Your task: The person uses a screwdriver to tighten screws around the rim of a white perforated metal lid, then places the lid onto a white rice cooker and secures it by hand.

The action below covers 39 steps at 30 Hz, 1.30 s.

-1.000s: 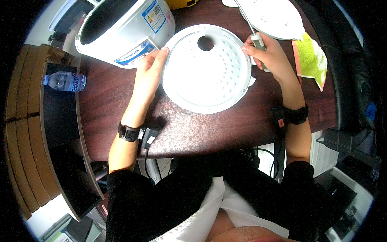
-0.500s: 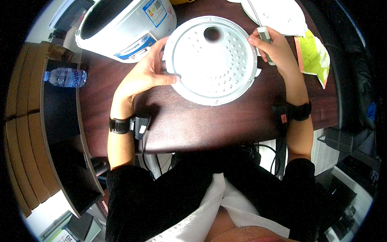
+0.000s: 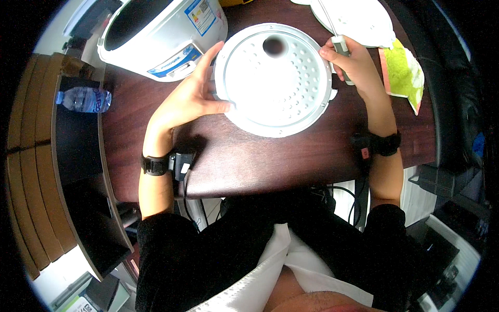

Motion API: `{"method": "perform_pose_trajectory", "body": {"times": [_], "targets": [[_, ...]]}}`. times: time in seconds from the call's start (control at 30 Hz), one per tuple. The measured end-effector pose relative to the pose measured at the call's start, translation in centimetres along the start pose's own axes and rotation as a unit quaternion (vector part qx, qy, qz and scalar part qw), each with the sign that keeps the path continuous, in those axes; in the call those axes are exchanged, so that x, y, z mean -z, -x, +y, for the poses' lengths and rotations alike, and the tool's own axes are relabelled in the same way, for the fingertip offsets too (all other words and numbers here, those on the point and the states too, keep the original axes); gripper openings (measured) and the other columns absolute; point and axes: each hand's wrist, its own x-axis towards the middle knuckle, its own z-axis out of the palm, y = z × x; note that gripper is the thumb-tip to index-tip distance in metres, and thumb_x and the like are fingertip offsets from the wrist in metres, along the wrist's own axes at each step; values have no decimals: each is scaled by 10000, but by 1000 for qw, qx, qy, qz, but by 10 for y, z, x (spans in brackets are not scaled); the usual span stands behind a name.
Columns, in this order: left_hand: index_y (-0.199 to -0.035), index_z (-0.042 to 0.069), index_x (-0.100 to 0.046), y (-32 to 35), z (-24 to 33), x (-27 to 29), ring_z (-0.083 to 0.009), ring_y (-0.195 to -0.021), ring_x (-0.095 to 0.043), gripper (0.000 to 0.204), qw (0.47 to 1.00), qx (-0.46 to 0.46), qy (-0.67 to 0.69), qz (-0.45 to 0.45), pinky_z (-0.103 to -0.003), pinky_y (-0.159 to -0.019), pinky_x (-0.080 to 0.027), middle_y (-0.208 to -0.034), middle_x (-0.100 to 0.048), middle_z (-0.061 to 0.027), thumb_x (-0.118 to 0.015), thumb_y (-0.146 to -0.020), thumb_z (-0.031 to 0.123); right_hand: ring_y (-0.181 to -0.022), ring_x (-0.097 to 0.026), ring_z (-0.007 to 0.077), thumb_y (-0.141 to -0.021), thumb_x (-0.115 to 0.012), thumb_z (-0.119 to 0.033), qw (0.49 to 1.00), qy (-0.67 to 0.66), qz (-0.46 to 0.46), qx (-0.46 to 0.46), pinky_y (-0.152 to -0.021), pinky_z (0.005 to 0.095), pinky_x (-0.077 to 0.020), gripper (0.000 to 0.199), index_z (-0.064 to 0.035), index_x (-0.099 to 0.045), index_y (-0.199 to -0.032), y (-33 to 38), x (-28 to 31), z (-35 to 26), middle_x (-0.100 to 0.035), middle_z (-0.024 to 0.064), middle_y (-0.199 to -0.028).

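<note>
A round, silvery-white rice cooker lid (image 3: 254,83), its inner face showing rows of dimples and a dark round hole, is in front of me above the table. My left hand (image 3: 193,96) spans its left edge, thumb at the lower-left rim and fingers stretched along the upper-left rim. At the opposite side, my right hand (image 3: 356,63) grips a screwdriver (image 3: 341,47) by its grey-green handle, shaft pointing up and away. The thumb and fingertips of that hand are also against the lid's right rim. Fingers behind the lid are hidden.
The white rice cooker body (image 3: 161,44) stands open and tilted at the back left. A white round cover (image 3: 358,21) lies at the back right, above a green-and-white packet (image 3: 403,73). Left of the dark wooden table (image 3: 260,164) are a water bottle (image 3: 86,99) and stacked cardboard boxes (image 3: 39,171).
The lid has shifted very slightly toward me. My left fingers have straightened along its rim; my right hand has barely moved and keeps the screwdriver.
</note>
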Motion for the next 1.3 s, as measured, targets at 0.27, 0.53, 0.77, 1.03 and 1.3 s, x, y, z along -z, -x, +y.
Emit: {"method": "perform_pose_trajectory", "body": {"times": [0.27, 0.53, 0.77, 1.03, 1.3], "targets": [[-1319, 5, -437, -4, 17, 0, -190, -1047, -605, 531, 990, 106, 69, 63, -304, -867, -495, -1122, -629, -138, -683, -881, 177, -442, -436, 44, -922, -606, -345, 1000, -5, -23, -12, -425, 201, -333, 272, -82, -577, -859, 7, -3, -10, -481, -41, -546], [-1034, 0, -612, 0, 2, 5, -56, -622, -578, 250, 987, 137, 5, 87, -179, -558, -442, -749, -641, -6, -627, -931, 228, -465, -484, 49, -917, -600, -294, 984, 56, -102, -138, -423, 203, -374, 244, -59, -595, -849, 3, -9, -8, -527, -27, -597], [-1078, -36, -598, -2, 1, 5, -56, -581, -564, 309, 970, 238, 4, 49, -173, -526, -465, -729, -616, -21, -613, -941, 241, -657, -607, 220, -829, -688, -286, 947, 318, 39, 23, -623, 346, -475, 311, 13, -619, -881, 3, 0, 13, -630, 113, -736], [-1227, -78, -497, 4, -1, 8, -111, -675, -596, 426, 979, 198, 14, 53, -208, -570, -511, -851, -605, -76, -626, -924, 192, -865, -644, 251, -796, -711, -213, 931, 354, 91, 18, -736, 365, -480, 276, -17, -622, -968, 6, 7, 13, -664, 132, -928], [-1249, -60, -484, 15, 1, 3, -112, -725, -596, 388, 980, 191, 15, 54, -218, -579, -512, -887, -596, -81, -596, -931, 132, -790, -654, 224, -772, -710, -293, 942, 291, 165, -35, -734, 345, -498, 314, -46, -657, -958, -6, 41, 25, -673, 113, -836]]}}
